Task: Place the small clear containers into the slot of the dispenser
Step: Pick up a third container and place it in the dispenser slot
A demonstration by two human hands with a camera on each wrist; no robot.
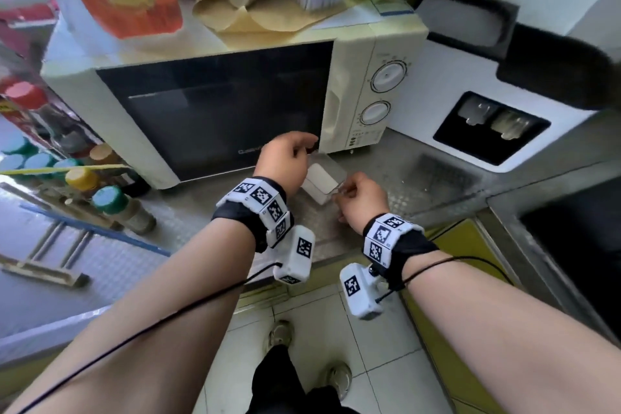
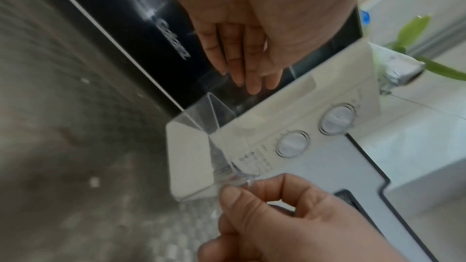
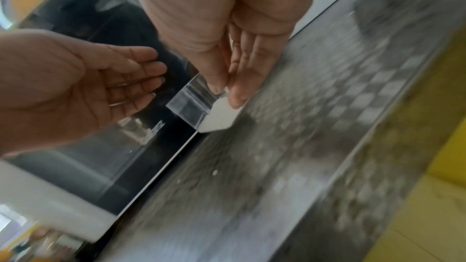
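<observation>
Forearms, two, bare, each with a marker-covered wrist band; they reach forward over the table (image 1: 420,185), a patterned metal surface.

Microwave (image 1: 215,104): cream body, dark door, standing at the back of the table; largest item, with clutter stacked on its top.

Dispenser (image 1: 484,104): white unit to the right of the microwave, with a dark recessed slot (image 1: 490,126) on its upper face. Two pale shapes sit in the recess; whether they are containers cannot be told.

Small clear container (image 1: 324,178): rectangular, transparent walls, white contents low inside. Location: on or just above the table, in front of the microwave's lower right corner, between both hands and well apart from the slot.

Left hand (image 1: 285,161): hovering above the container's far side, palm down, fingers loosely extended, holding nothing; this grip is relaxed and empty.

Right hand (image 1: 361,193): at the container's near right corner, thumb and forefinger pinching a small clear tab (image 2: 248,181) on its rim; grip closed on the container.

Step in hand, by judgement: pick-up of one container, not yet carried. The next move calls for lifting it level so the contents stay put, swinging it right past the microwave dials, and lining its narrow outline up with the recess before lowering.
</observation>
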